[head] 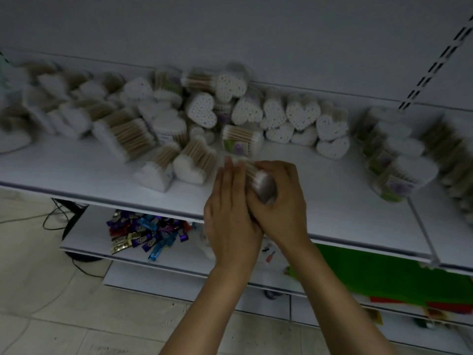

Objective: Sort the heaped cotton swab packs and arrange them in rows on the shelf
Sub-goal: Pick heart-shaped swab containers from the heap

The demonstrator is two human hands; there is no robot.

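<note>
Heart-shaped cotton swab packs lie heaped (143, 124) across the white shelf (76, 172), left and middle. More packs stand in a stacked group (302, 119) toward the back, and a row of packs (399, 160) runs along the right. One pack (261, 180) is held above the shelf's front part between both hands. My right hand (279, 201) grips it with curled fingers. My left hand (230, 201) lies against its left side with straight fingers. One upright pack with a purple label (240, 142) stands just behind the hands.
A lower shelf (84, 237) carries a pile of small coloured wrapped sweets (146, 231). Green and red items (389, 275) sit under the shelf at the right. A black cable (58, 216) runs over the tiled floor at left. A slotted upright (435, 62) is at the back right.
</note>
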